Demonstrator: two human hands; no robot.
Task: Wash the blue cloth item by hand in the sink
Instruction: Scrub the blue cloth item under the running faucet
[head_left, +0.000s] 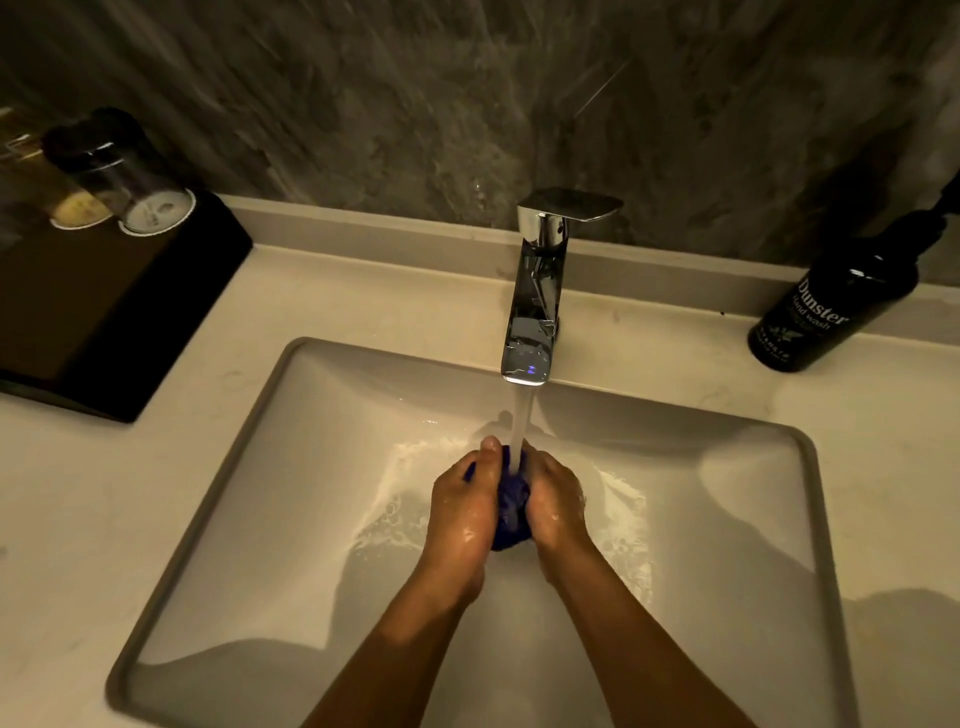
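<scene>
Both your hands, left hand (462, 506) and right hand (553, 501), squeeze the bunched blue cloth (511, 512) between them under the tap (535, 306) stream, over the sink (291, 467)

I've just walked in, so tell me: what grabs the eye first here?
Two wet hands, left hand and right hand, squeeze a bunched blue cloth mid-sink, under water running from the chrome tap. A black hand wash bottle stands on the counter at far right.

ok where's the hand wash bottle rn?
In the head view the hand wash bottle stands on the counter at far right, against the wall, right of the faucet and behind the sink.
</scene>
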